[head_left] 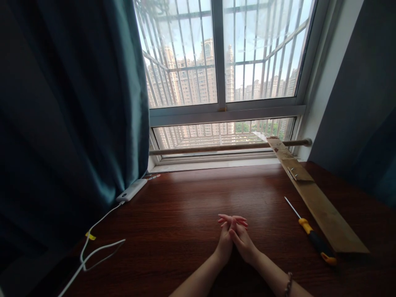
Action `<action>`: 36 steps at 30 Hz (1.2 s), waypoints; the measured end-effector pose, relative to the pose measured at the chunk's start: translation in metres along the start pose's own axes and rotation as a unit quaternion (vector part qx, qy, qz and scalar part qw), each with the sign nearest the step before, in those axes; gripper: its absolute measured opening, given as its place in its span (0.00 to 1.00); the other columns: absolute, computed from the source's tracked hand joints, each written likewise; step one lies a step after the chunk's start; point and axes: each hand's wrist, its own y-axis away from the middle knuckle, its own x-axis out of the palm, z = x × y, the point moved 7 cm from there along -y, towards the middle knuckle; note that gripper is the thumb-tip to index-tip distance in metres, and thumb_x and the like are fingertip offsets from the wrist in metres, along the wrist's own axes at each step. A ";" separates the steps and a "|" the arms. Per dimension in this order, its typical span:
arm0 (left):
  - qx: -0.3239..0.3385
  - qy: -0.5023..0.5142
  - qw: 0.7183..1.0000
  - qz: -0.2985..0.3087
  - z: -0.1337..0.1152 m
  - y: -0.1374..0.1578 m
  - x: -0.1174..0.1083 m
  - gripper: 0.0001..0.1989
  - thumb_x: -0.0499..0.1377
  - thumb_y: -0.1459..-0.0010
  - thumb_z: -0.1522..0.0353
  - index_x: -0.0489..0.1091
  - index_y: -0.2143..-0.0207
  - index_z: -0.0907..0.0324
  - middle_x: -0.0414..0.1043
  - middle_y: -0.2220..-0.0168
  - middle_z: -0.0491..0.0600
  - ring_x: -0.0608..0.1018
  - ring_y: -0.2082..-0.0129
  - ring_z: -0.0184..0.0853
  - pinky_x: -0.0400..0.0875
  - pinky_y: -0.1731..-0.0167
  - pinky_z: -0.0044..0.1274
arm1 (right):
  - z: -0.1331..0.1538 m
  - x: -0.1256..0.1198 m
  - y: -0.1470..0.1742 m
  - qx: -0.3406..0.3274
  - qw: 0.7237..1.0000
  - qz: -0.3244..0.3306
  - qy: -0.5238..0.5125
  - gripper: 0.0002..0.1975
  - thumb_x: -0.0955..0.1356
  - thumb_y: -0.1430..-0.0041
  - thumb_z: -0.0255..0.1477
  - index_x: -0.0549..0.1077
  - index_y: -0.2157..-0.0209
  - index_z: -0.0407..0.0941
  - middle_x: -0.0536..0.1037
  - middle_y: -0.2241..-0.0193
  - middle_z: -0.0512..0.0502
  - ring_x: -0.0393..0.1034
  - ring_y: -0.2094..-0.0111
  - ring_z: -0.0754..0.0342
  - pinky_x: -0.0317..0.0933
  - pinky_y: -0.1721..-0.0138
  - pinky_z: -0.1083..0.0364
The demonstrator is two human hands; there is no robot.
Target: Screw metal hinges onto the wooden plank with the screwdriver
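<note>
My left hand (225, 241) and my right hand (243, 240) rest together over the middle of the wooden table (185, 198), fingers interlaced. The fingertips stick out fairly straight past each other, and the thumbs lie crossed on top. I see no object held in either one. A beaded bracelet (288, 284) circles my right wrist. To the right of my hands, apart from them, lies a screwdriver (312, 235) with a yellow and black handle, its shaft pointing toward the window. Beside it is a long strip of cardboard (321, 206) with small metal pieces (291, 173) on it.
At the left stands a white power bank or adapter (132, 190) with a white cable (85, 251) trailing toward me. A blue curtain (123, 123) hangs over that side. Beyond the table's far edge are a horizontal rail (216, 148) and a barred window (221, 53).
</note>
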 end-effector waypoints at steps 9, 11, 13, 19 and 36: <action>-0.014 -0.002 1.000 -0.008 0.003 -0.001 -0.001 0.19 0.47 0.41 0.58 0.71 0.65 0.62 0.71 0.68 0.53 0.73 0.66 0.39 0.67 0.62 0.32 | -0.003 -0.002 0.001 0.007 1.000 -0.007 0.015 0.22 0.56 0.38 0.39 0.62 0.46 0.46 0.71 0.57 0.41 0.66 0.55 0.49 0.60 0.52 0.49; -0.018 -0.004 1.000 -0.008 0.003 -0.001 -0.001 0.20 0.48 0.42 0.57 0.71 0.65 0.63 0.71 0.68 0.54 0.73 0.65 0.39 0.67 0.61 0.32 | -0.003 -0.002 0.000 0.007 1.000 -0.009 0.014 0.21 0.56 0.38 0.39 0.63 0.47 0.46 0.72 0.57 0.41 0.66 0.55 0.49 0.60 0.53 0.49; -0.021 -0.004 1.000 -0.008 0.002 -0.002 0.000 0.20 0.48 0.43 0.56 0.71 0.65 0.63 0.71 0.68 0.54 0.74 0.65 0.40 0.67 0.61 0.32 | -0.002 -0.002 -0.001 0.008 1.000 -0.011 0.012 0.21 0.56 0.38 0.39 0.63 0.47 0.46 0.72 0.58 0.41 0.66 0.55 0.49 0.60 0.53 0.49; -0.027 0.009 1.000 -0.009 -0.001 -0.001 0.003 0.21 0.49 0.44 0.55 0.71 0.66 0.63 0.72 0.69 0.54 0.74 0.67 0.39 0.67 0.62 0.32 | 0.000 -0.003 -0.001 0.014 1.000 -0.018 0.017 0.20 0.57 0.38 0.39 0.65 0.49 0.46 0.72 0.60 0.42 0.66 0.56 0.49 0.60 0.53 0.49; -0.025 0.008 1.000 -0.016 0.003 -0.002 0.000 0.22 0.49 0.44 0.54 0.70 0.67 0.63 0.72 0.69 0.54 0.74 0.68 0.39 0.67 0.63 0.31 | -0.005 -0.002 -0.001 0.023 0.999 -0.026 0.028 0.19 0.56 0.38 0.40 0.66 0.51 0.46 0.73 0.62 0.43 0.67 0.58 0.49 0.60 0.53 0.49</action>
